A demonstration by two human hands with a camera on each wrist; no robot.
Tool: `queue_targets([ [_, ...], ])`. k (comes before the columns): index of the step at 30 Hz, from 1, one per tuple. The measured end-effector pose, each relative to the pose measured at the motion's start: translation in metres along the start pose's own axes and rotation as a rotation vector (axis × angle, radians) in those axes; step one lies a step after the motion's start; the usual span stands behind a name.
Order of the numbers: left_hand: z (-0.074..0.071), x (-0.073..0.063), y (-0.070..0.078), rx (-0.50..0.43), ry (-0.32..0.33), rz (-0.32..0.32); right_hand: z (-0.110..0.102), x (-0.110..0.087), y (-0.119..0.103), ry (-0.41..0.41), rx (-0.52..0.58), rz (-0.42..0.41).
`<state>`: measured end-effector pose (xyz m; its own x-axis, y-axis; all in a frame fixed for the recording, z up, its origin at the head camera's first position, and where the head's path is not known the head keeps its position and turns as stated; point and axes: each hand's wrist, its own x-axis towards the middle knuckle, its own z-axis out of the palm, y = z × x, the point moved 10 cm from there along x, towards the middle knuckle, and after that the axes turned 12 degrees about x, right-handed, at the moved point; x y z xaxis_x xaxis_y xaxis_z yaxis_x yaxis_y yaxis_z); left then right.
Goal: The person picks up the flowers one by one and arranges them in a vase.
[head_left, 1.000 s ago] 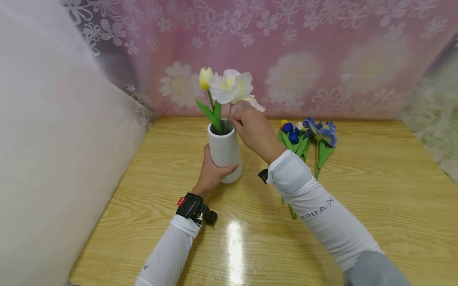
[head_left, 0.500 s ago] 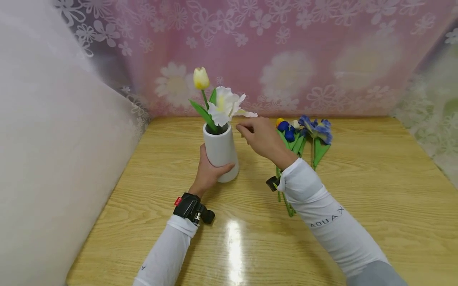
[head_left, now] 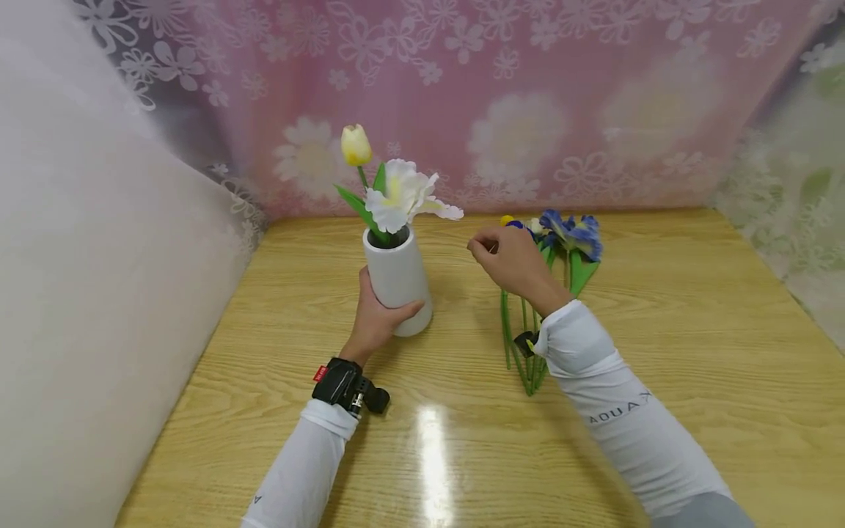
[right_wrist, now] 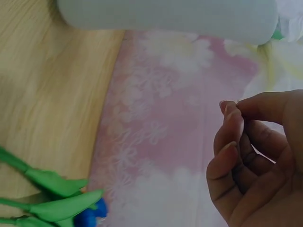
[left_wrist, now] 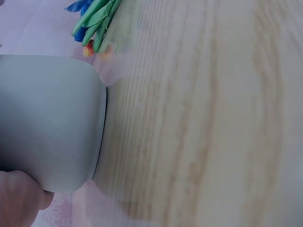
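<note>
My left hand (head_left: 378, 323) grips the lower part of a white vase (head_left: 396, 279), thumb across its front; the vase stands on the table. In the left wrist view its smooth side fills the left edge, with part of the hand below. A pale yellow tulip (head_left: 356, 145) rises from the vase opening, and a white iris-like flower (head_left: 396, 198) leans over the rim to the right. My right hand (head_left: 511, 257) hovers right of the vase with fingers curled and nothing held. Its thumb meets the index fingertip in the right wrist view.
Right of the vase lies a bunch of artificial flowers, with a blue-purple iris (head_left: 574, 233) and green leaves (head_left: 584, 273); the right hand partly covers it in the head view. Behind the wooden table (head_left: 297, 455) hangs a pink floral curtain (head_left: 422, 103). A white wall-like sheet (head_left: 86, 293) borders the left.
The right hand has let go of the white flower and moved right, toward the loose bunch. The white flower has sunk lower into the vase. The left hand keeps its grip.
</note>
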<state>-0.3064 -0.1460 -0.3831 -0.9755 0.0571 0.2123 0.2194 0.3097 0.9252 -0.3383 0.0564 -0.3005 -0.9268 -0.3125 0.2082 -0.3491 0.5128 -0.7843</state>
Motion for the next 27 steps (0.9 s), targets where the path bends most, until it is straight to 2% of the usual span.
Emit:
queue_targets([
  [10, 0.001, 0.001, 0.0, -0.035, -0.002, 0.027, -0.005, -0.015, 0.063, 0.004, -0.01, 0.18],
  [16, 0.002, 0.001, 0.0, -0.052, -0.005, 0.03, -0.002, -0.027, 0.093, -0.029, -0.023, 0.257],
  [22, 0.001, 0.001, 0.0, -0.046, -0.008, 0.028, 0.009, -0.038, 0.112, -0.085, -0.032, 0.31],
  [27, 0.002, 0.001, -0.003, -0.038, -0.013, 0.013, 0.016, -0.042, 0.118, -0.065, -0.033, 0.293],
])
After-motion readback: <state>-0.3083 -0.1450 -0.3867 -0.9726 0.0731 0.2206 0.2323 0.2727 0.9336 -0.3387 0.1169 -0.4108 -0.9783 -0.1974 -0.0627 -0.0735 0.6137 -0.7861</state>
